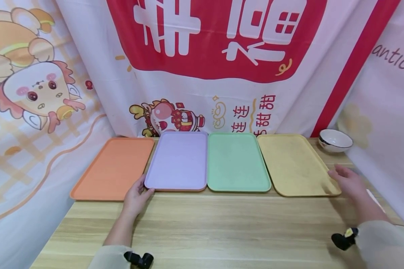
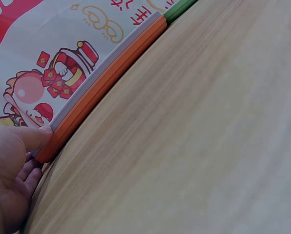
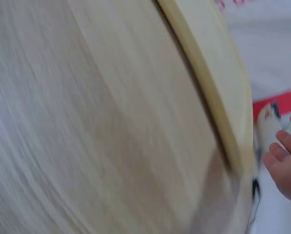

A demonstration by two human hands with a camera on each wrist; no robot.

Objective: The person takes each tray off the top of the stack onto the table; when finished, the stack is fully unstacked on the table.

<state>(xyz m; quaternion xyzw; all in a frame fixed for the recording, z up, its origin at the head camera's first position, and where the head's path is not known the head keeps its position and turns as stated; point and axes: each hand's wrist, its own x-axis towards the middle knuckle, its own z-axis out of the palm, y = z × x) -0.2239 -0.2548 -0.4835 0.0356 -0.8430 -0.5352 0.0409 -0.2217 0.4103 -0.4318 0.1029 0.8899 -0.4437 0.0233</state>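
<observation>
Four flat trays lie side by side at the back of the wooden table [image 1: 222, 231]: orange [image 1: 112, 168], purple [image 1: 180, 160], green [image 1: 237, 160] and yellow [image 1: 296, 164]. My left hand [image 1: 142, 189] pinches the purple tray's near-left corner. In the left wrist view the thumb [image 2: 35, 137] lies on top and the fingers [image 2: 28, 178] curl under the purple tray's edge [image 2: 111, 56], which shows an orange band below. My right hand [image 1: 341, 176] hovers with relaxed, spread fingers [image 3: 282, 163] just off the yellow tray's [image 3: 209, 73] near-right edge, holding nothing.
A white bowl [image 1: 334, 140] with a dark rim stands at the back right corner, beyond the yellow tray. Printed cloth banners [image 1: 208, 56] hang close behind and along both sides of the table. Bare wood runs along the front.
</observation>
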